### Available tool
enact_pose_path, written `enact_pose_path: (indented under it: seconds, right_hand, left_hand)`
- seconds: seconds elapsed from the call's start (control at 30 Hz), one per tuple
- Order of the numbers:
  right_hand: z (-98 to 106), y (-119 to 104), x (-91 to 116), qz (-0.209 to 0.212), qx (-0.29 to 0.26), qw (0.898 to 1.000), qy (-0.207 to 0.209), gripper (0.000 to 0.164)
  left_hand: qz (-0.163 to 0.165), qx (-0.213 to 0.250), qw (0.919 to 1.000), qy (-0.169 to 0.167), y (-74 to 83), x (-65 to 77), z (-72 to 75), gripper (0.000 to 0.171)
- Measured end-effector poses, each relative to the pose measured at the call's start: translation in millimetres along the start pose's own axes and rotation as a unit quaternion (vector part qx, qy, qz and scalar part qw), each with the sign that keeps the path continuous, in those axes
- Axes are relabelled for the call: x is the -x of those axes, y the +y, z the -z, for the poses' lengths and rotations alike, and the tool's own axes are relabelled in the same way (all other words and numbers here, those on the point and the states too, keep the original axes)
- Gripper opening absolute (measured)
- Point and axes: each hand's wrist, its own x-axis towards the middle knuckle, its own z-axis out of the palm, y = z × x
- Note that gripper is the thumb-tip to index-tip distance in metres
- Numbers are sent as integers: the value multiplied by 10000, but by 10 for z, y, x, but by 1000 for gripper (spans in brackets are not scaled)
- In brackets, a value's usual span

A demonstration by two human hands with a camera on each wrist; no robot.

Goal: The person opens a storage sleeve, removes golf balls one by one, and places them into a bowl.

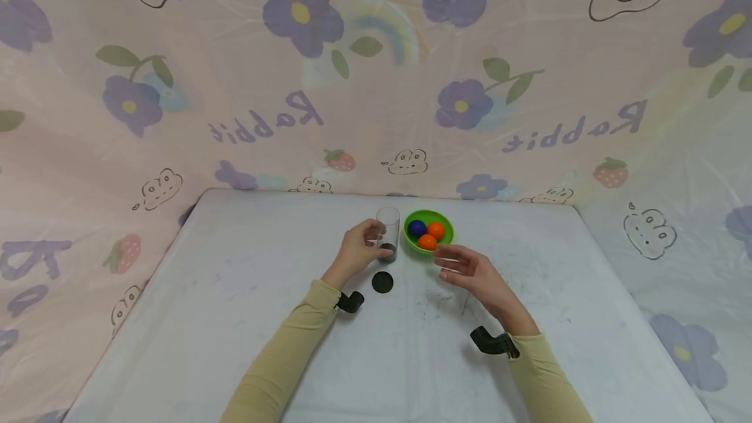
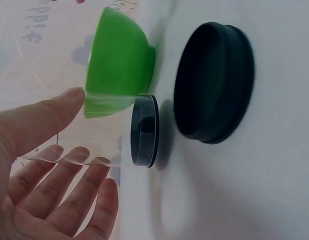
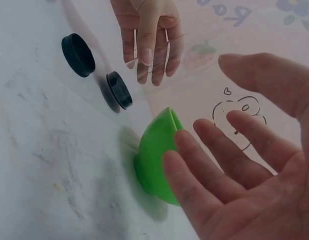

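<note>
A clear tube [image 1: 388, 230] with a dark base [image 2: 145, 131] stands upright left of a green bowl [image 1: 448, 244]. My left hand [image 1: 360, 247] holds the tube from the left, thumb on the near side and fingers round the far side. On the table just in front lies a round black lid [image 1: 382, 282], apart from the tube. The bowl holds two orange balls [image 1: 427, 242] and a dark blue ball [image 1: 417, 229]. By the bowl's right front rim hovers my right hand [image 1: 472, 274], fingers spread and loosely bent, with nothing in its grasp.
A white-covered table [image 1: 235, 318] with grey smudges lies beneath everything. A patterned cloth [image 1: 376, 83] hangs behind the table and along its sides. Black wrist bands with camera mounts [image 1: 492, 342] stick out from both wrists.
</note>
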Motion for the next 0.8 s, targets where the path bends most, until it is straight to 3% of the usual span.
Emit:
enact_pose_path:
  seconds: [0.5, 0.8]
  right_hand:
    - [-15, 41, 37, -2, -23, 9999, -109, 58]
    - [132, 45, 98, 21, 225, 9997, 24, 58]
  left_hand:
    - [-7, -198, 9998, -27, -76, 76, -19, 55]
    - [199, -255, 9995, -19, -61, 235, 148, 62]
